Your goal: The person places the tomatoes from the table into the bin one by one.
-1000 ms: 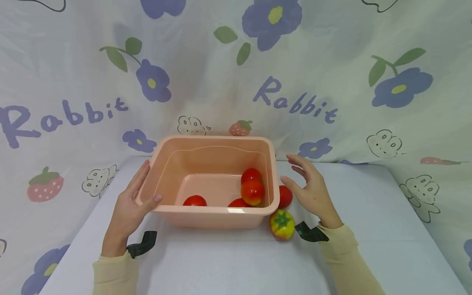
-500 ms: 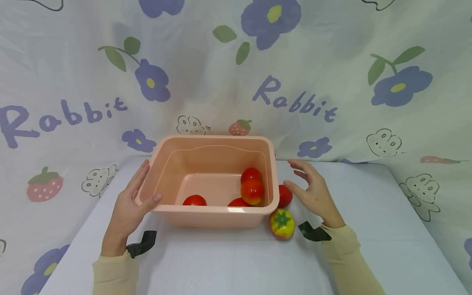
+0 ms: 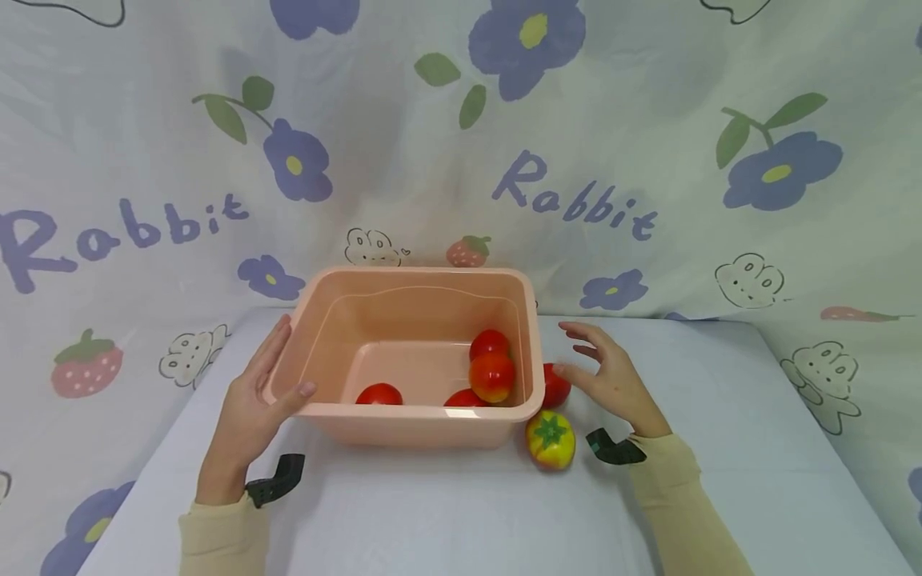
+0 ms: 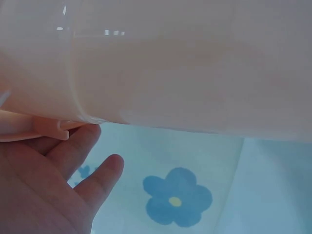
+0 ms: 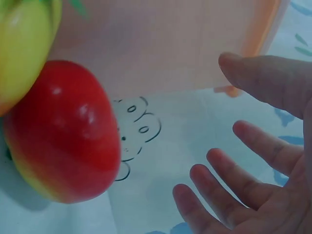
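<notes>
A pink plastic bin (image 3: 432, 428) stands tilted toward me. My left hand (image 3: 248, 412) holds its left front corner, thumb over the rim and fingers along the outside. In the left wrist view, fingertips (image 4: 114, 163) show beneath the bin's side. Inside lie several red, tomato-like fruits (image 3: 493, 376); the front wall partly hides two. Against the bin's right side rests another red fruit (image 5: 68, 136), yellowish at one end. A yellow fruit with a green star-shaped top (image 3: 551, 440) touches it. My right hand (image 3: 612, 388) hovers beside the red fruit, fingers spread, holding nothing.
A white-covered table (image 3: 432, 520) carries everything. Behind it hangs a printed curtain (image 3: 403, 160) with flowers, rabbits and lettering, close to the bin's far side. Each wrist bears a black camera mount, such as the right mount (image 3: 615, 448).
My right hand has lowered slightly, and in the head view its thumb now overlaps the outer red fruit. The left hand, the bin and the fruits keep their places.
</notes>
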### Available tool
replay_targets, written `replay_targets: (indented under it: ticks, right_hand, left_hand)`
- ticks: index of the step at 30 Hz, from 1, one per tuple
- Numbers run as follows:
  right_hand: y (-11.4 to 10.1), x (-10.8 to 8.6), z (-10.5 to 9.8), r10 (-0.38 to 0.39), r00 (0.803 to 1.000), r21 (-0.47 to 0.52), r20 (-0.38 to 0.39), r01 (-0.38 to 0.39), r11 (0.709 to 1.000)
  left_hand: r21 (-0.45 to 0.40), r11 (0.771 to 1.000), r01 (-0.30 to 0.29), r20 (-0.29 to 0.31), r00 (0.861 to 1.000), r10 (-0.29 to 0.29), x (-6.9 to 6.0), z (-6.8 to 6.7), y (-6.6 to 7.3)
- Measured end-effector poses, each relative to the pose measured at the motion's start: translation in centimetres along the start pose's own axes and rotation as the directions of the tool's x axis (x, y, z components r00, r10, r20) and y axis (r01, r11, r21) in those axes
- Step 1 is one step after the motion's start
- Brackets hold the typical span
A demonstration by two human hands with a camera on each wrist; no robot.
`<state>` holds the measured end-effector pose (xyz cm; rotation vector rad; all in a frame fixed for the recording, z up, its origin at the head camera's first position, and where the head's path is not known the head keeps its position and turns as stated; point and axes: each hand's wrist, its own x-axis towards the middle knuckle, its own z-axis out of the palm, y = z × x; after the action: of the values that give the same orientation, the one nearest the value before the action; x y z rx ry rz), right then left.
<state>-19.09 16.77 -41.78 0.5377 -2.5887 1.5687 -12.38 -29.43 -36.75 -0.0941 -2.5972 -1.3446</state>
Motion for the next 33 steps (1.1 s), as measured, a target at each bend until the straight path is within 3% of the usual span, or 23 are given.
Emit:
replay_targets:
  ticks: [16, 28, 33]
  right_hand:
    - [2.2, 0.2, 0.2, 0.114, 0.984, 0.028, 0.137, -0.119, 0.992]
    - [3.3, 0.1, 0.6, 0.206, 0.933, 0.012, 0.295, -0.219, 0.976]
    - [3.9, 0.1, 0.9, 0.211, 0.913, 0.008, 0.349, -0.229, 0.973]
  left_hand:
    - [0.006, 1.0, 0.004, -0.005, 1.0, -0.004, 0.0, 0.0, -0.1]
    - [-0.008, 1.0, 0.008, 0.001, 1.0, -0.008, 0.1, -0.1, 0.4]
    - [-0.003, 1.0, 0.009, 0.001, 1.0, -0.009, 0.2, 0.0, 0.3]
